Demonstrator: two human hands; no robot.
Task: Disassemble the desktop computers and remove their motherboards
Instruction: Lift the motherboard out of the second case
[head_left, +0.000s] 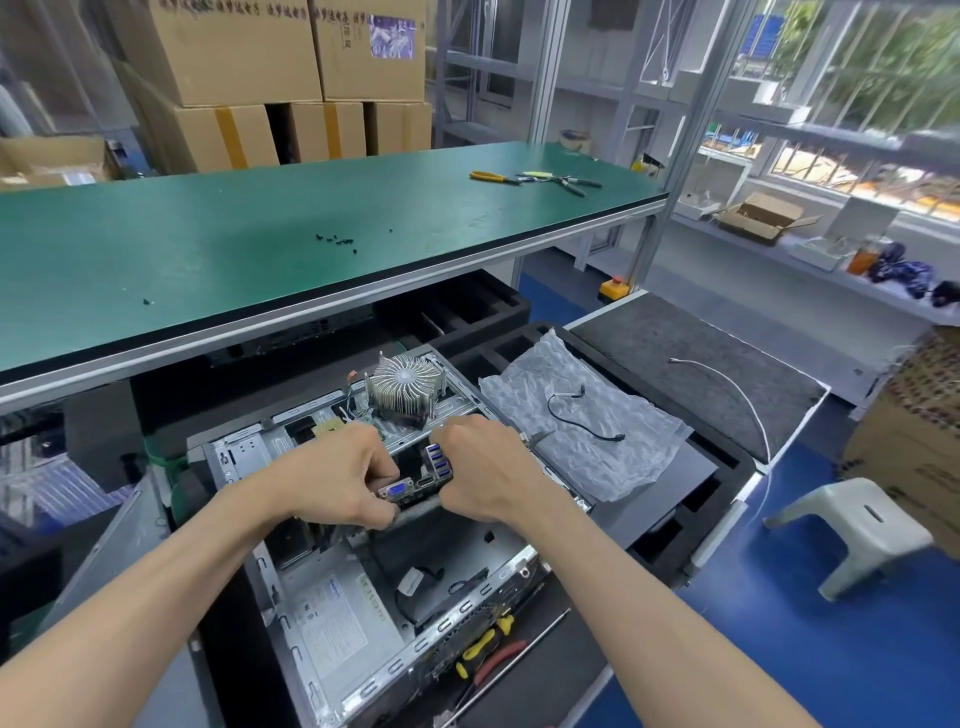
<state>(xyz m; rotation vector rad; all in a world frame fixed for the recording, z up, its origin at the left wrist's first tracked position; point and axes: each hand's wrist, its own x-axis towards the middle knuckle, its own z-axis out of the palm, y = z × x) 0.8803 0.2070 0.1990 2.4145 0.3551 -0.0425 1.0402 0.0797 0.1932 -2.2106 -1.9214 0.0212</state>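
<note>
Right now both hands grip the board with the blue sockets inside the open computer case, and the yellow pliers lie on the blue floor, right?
Not quite. The head view shows the yellow pliers on the green workbench, not the floor. Both the left hand and right hand do grip the board inside the computer case.

Motherboard (415, 480) mostly covered by the left hand (337, 480) and right hand (483, 475), only its port edge visible. Fingertips curled under, out of sight. Power supply (343, 618) label too small to read. Computer case (395, 670) near corner cut off at the bottom edge. Small dark bits (337, 240) on the green tabletop (218, 249), too small to identify.
</note>
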